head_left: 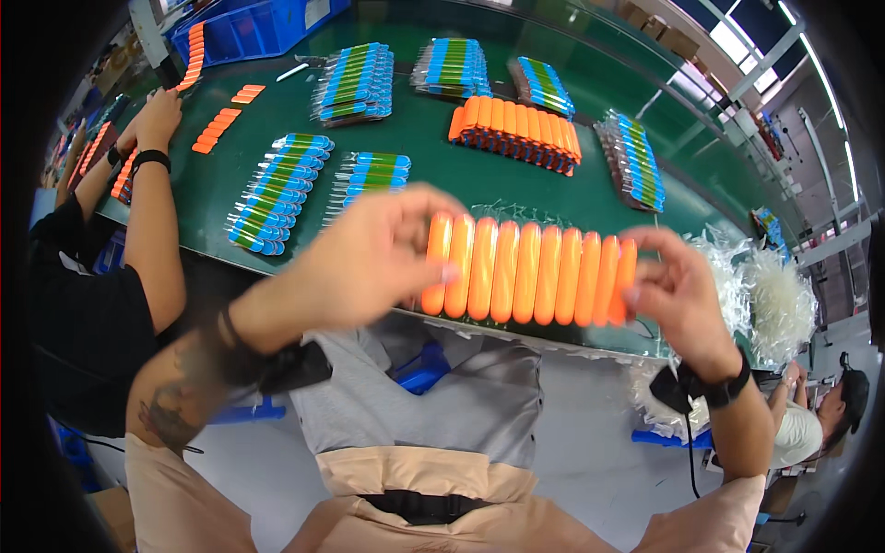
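Setting: a long green table [433, 138] runs across the upper half of the frame, seen from above by a person seated at its near edge.
Held item: a row of orange tubes [527, 270], about nine side by side, sits at centre frame, lifted just above the table's near edge.
Left hand: the left hand [373, 258], blurred, is closed around the left end of the row, thumb toward the viewer and fingers behind.
Right hand: the right hand [678, 286] pinches the right end, fingers curled around the last tube.
Why held so: pressure from both ends appears to keep the loose tubes squeezed together as one flat pack, upright and level.
Sorted stacks: bundles of blue and green packets [277, 194] lie in fanned rows at left of centre and along the upper frame, seemingly grouped by kind.
Second orange row: another orange batch [516, 134] rests on the table above centre, lined up the same way.
Clear bags: a heap of clear plastic bags [765, 295] lies at right, close to the right hand.
Co-worker: another person's arm [152, 212] rests on the table at upper left, near small orange pieces [217, 124].
Bin: a blue crate [249, 28] stands at the top left.
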Motion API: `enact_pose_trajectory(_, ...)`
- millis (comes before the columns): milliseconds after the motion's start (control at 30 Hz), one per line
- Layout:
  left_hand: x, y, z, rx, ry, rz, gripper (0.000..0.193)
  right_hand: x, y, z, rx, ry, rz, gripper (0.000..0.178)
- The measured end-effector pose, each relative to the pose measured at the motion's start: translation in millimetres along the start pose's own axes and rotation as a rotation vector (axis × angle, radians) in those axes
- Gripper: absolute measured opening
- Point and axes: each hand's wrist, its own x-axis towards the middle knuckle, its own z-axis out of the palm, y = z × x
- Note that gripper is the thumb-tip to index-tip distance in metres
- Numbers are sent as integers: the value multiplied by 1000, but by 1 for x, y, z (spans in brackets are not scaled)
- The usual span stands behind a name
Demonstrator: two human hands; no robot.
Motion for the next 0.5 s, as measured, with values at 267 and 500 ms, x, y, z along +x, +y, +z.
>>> enact_pose_trajectory(267,148,24,-40,339,315,126,43,144,-5,-48,-175,241,-133,47)
enact_pose_trajectory(500,170,-4,-67,550,435,38,59,179,6,-54,-400,382,30,51)
